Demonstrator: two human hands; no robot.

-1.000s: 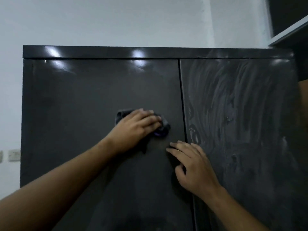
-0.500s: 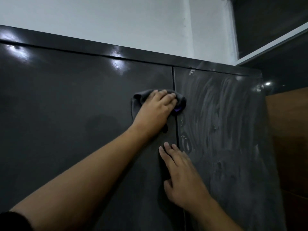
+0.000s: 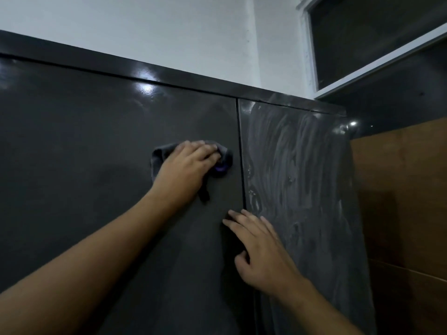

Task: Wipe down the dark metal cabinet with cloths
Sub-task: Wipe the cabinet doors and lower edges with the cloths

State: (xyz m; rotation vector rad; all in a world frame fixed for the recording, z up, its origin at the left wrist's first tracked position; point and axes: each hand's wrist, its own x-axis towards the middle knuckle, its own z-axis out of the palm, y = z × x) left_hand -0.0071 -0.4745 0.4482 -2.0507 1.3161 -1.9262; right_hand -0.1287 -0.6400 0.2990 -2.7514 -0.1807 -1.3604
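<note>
The dark metal cabinet (image 3: pixel 84 141) fills the view, with two doors that meet at a vertical seam. My left hand (image 3: pixel 187 165) presses a dark grey cloth (image 3: pixel 158 157) against the upper part of the left door, just left of the seam, fingers bent over the bunched cloth. A purple spot shows under the cloth's right edge. My right hand (image 3: pixel 258 250) lies flat on the door lower down, fingers spread, its fingertips at the seam. The right door (image 3: pixel 302 177) is covered in pale, streaky smears.
A white wall (image 3: pixel 145 32) rises behind the cabinet top. A dark window with a white frame (image 3: pixel 377 64) sits at the upper right. A brown wooden panel (image 3: pixel 406 201) stands close to the cabinet's right side.
My left hand first slid the cloth up and right to the seam, then back left onto the left door. My right hand has stayed flat near the seam.
</note>
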